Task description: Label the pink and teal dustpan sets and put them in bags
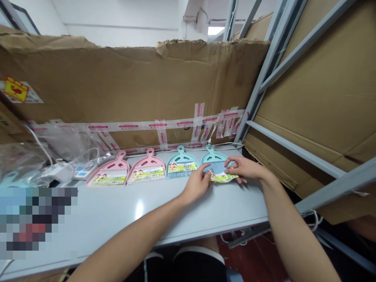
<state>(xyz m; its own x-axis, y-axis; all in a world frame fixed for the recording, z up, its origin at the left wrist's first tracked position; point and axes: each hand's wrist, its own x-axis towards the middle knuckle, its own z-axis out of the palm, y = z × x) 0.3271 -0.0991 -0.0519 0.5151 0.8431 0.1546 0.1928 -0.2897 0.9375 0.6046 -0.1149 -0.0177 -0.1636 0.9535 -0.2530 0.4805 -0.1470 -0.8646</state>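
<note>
Two pink dustpans [108,172] [147,166] and two teal dustpans [181,161] [209,157] stand in a row, handles pointing away, each with a brush. Labels lie across the first three. At the rightmost teal dustpan, my left hand [199,181] pinches the left end of a yellow-green label [223,178], which is bowed at the dustpan's near edge. My right hand [238,168] is over that dustpan's right side, thumb and index finger curled close together; whether they hold anything is too small to tell.
A grey table [123,215] carries the row. Behind it stands a large taped cardboard box [132,86]. Plastic bags [23,156], a power strip [84,171] and cables lie at the left. A metal rack [296,150] rises at the right.
</note>
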